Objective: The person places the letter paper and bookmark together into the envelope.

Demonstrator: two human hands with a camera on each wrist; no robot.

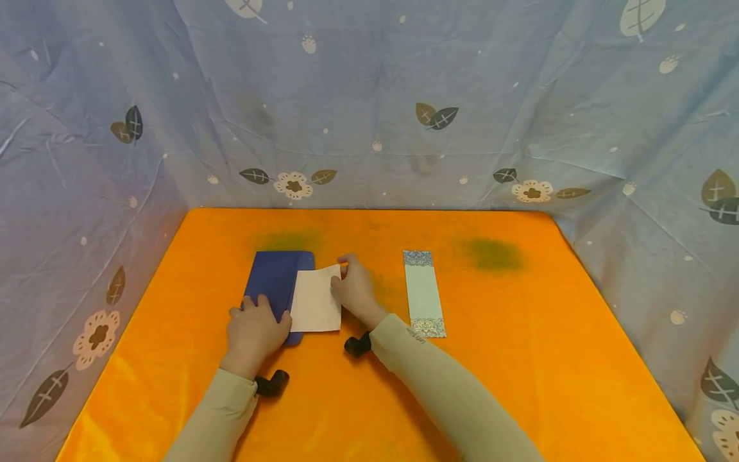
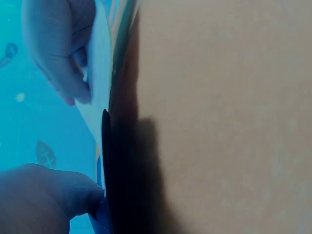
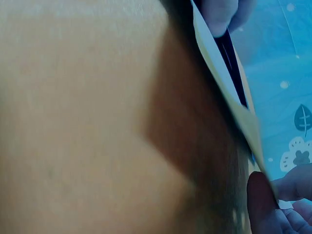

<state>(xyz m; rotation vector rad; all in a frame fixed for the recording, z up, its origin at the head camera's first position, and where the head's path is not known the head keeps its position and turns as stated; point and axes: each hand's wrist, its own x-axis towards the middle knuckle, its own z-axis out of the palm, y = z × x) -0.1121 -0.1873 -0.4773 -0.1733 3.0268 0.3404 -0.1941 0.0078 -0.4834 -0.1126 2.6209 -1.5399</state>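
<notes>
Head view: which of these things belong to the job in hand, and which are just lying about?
In the job:
- dark blue envelope, under the left hand
- white sheet, at the envelope's right side, pinched by the right hand

Apparently just lying about:
- pale strip with blue patterned ends, untouched; it could be wanted later

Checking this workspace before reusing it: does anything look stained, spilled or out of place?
A greenish patch at back right and a smaller patch just beyond the blue envelope look odd against the orange tabletop, perhaps stains.
</notes>
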